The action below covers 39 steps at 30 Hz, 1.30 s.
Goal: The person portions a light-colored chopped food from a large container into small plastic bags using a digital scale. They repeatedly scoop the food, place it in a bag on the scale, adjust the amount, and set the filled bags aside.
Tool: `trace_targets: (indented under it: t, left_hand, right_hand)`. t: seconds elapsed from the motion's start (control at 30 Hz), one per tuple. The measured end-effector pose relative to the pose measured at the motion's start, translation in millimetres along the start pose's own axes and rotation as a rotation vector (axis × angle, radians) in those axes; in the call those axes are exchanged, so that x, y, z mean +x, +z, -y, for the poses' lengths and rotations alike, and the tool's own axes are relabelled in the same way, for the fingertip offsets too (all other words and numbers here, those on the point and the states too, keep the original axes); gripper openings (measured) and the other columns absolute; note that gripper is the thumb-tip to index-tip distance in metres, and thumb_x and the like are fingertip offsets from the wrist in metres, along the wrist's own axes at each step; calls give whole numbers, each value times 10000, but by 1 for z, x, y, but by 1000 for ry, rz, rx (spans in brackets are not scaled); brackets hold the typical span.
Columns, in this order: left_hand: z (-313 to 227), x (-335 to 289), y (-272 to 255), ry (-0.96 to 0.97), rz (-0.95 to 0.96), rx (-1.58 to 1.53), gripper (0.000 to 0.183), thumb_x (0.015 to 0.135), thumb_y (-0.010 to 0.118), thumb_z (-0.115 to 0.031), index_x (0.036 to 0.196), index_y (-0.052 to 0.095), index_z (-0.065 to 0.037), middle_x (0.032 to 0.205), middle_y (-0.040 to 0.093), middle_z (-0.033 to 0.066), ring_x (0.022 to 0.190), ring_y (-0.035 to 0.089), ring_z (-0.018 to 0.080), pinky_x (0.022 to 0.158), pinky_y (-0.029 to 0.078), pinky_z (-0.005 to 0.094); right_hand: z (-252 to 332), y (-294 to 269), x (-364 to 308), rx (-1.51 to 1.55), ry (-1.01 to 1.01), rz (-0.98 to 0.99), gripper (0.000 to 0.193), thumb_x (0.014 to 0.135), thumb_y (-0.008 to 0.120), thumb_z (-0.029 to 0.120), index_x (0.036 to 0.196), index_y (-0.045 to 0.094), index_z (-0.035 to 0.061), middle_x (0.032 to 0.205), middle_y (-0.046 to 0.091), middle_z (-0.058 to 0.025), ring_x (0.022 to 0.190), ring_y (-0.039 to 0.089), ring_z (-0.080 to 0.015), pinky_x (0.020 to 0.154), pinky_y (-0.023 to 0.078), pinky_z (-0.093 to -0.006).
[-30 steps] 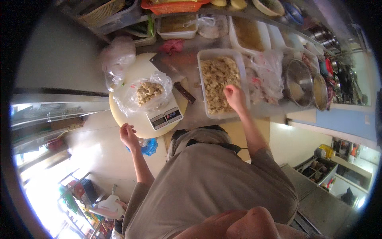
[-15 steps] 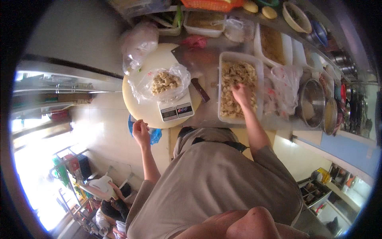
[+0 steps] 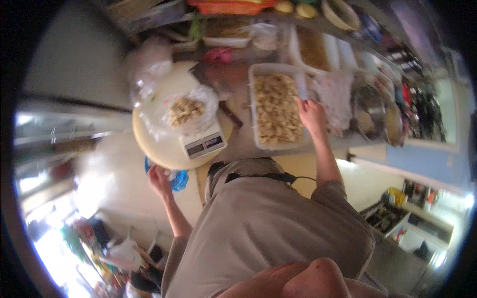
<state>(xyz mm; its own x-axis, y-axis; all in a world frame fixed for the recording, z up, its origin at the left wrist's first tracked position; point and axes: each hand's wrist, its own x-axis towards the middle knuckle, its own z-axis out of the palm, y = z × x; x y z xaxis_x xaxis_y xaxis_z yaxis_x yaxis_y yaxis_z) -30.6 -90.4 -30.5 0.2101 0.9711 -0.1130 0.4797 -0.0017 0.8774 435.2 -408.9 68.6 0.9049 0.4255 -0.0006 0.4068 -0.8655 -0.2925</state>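
Where the metal bench (image 3: 241,136) runs across the view in front of the person, a round cream board (image 3: 166,151) takes up its left part, and a long clear tub (image 3: 252,114) stands just to the right, apart from the board. A white tub (image 3: 293,44) with brown contents sits behind the clear one. To the right of the clear tub lie crumpled plastic bags (image 3: 335,97), with a round steel bowl (image 3: 367,107) beyond them. On the board, a spread-open clear bag (image 3: 207,98) rests on a white kitchen scale (image 3: 206,144), covering its rear part and leaving the dark display panel bare. A cleaver (image 3: 231,115) lies between board and tub, its dark handle pointing toward the person. The right hand (image 3: 308,110) is at the clear tub's right rim, fingers drawn together; whether they pinch anything cannot be told. The left hand (image 3: 159,180) hangs by the board's near left edge, fingers loosely curled, too blurred to tell if it has hold of something; a blue bag (image 3: 179,180) shows just beside it. Smallest are the pale brown chunks: many spread through the clear tub (image 3: 278,111), and a smaller heap in the bag on the scale.
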Motion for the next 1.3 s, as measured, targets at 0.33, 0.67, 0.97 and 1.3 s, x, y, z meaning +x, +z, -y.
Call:
trace_targets:
  t: [0.33, 0.67, 0.97, 1.3]
  left_hand:
    - [-76, -37, 19, 417, -101, 42, 179, 932, 559, -152, 861, 591, 10, 737, 588, 51, 634, 501, 97, 556, 436, 256]
    - [-283, -91, 179, 333, 980, -263, 439, 896, 604, -91, 1284, 423, 8, 1064, 577, 93, 940, 555, 130, 783, 481, 280]
    - [-298, -91, 240, 4, 1067, -418, 232, 880, 577, -131, 1057, 632, 8, 947, 668, 104, 890, 602, 165, 777, 479, 326]
    - [-282, -103, 227, 602, 714, 302, 726, 724, 743, -159, 1304, 349, 33, 1165, 484, 201, 1068, 509, 341, 903, 437, 399]
  right_hand:
    - [-121, -41, 6, -362, 194, -449, 420, 781, 689, 285, 1096, 600, 22, 1215, 554, -197, 1179, 477, -326, 904, 424, -428]
    - [-58, -112, -11, 891, 414, 46, 380, 863, 655, 304, 1109, 651, 14, 1099, 655, -67, 1023, 581, -141, 917, 427, -282]
    - [-10, -59, -44, 1927, -172, 670, 694, 868, 591, 464, 1340, 428, -17, 1330, 489, -140, 1192, 481, -266, 988, 388, -408]
    - [33, -31, -55, 1040, 281, 522, 375, 912, 578, 343, 1010, 666, -9, 858, 690, -102, 799, 637, -177, 756, 478, -298]
